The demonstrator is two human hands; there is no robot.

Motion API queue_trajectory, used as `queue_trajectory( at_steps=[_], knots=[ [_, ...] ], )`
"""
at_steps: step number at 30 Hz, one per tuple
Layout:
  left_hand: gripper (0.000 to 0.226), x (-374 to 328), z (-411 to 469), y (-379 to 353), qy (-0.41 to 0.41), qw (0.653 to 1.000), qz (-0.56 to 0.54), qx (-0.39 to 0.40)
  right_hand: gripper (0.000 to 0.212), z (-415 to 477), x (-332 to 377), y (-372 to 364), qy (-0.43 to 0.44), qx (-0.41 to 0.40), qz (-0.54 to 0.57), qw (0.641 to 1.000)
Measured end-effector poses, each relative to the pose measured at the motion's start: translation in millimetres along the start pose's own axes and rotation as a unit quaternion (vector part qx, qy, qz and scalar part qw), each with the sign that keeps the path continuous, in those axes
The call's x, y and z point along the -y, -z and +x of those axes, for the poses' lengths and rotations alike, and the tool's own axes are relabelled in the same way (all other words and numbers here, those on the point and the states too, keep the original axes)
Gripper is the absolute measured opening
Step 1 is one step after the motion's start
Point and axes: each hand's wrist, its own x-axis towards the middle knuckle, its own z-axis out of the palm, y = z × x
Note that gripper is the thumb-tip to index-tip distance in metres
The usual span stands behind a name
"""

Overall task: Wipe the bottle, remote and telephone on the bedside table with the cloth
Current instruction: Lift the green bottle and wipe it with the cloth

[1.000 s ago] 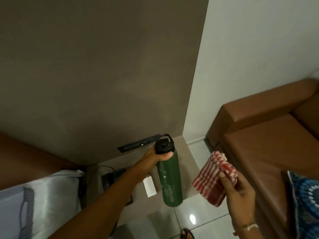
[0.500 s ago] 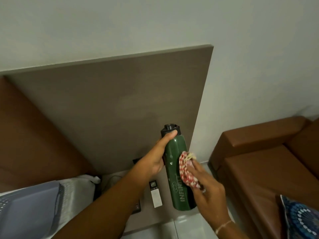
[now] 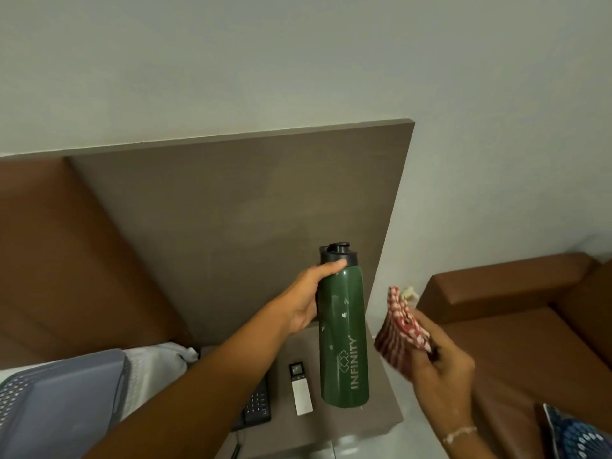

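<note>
My left hand [image 3: 306,298] grips the upper part of a dark green bottle [image 3: 343,342] with a black cap, held upright above the bedside table [image 3: 381,415]. My right hand [image 3: 437,362] holds a bunched red-and-white checked cloth [image 3: 399,329] just right of the bottle, a small gap between them. A slim white remote [image 3: 300,390] lies on the table left of the bottle. The black telephone [image 3: 256,404] sits further left, half hidden behind my left forearm.
A grey-brown headboard panel [image 3: 231,226] rises behind the table. A brown sofa [image 3: 513,326] stands to the right with a blue patterned cushion [image 3: 576,435]. A bed with a grey pillow [image 3: 59,402] lies at the left.
The cloth was pressed on the bottle's side half a second ago; my right hand has pulled it off to the right. The bottle stays raised in my left hand.
</note>
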Motion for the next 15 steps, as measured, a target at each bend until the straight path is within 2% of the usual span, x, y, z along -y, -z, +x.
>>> queue_trajectory(
  at_steps=[3,7,9,10,13,14,15],
  knots=[
    [0.066,1.7,0.3,-13.0,-0.01,0.999,0.04,-0.034,0.062,26.6,17.0,-16.6,0.155,0.063,-0.086,0.982],
    [0.049,-4.7,2.2,-14.6,-0.004,0.997,0.014,-0.075,0.066,30.4,26.1,-31.9,0.235,0.138,-0.173,0.946],
    [0.04,-10.7,3.7,-9.1,-0.005,0.994,0.006,-0.107,0.073,17.7,20.1,-34.4,0.303,0.187,-0.251,0.9],
    [0.038,-13.9,4.0,-5.8,-0.008,0.993,0.002,-0.122,0.075,8.6,15.8,-37.2,0.333,0.225,-0.307,0.863],
    [0.042,-22.4,1.5,2.8,-0.014,0.989,0.005,-0.147,0.059,-24.6,1.4,-46.3,0.386,0.352,-0.411,0.747],
    [0.043,-24.3,0.1,4.9,-0.014,0.989,0.011,-0.15,0.056,-34.0,-4.7,-43.4,0.405,0.369,-0.412,0.728],
    [0.044,-25.5,-1.3,7.7,-0.012,0.988,0.017,-0.151,0.06,-42.3,-8.8,-40.6,0.407,0.367,-0.393,0.739]
  ],
)
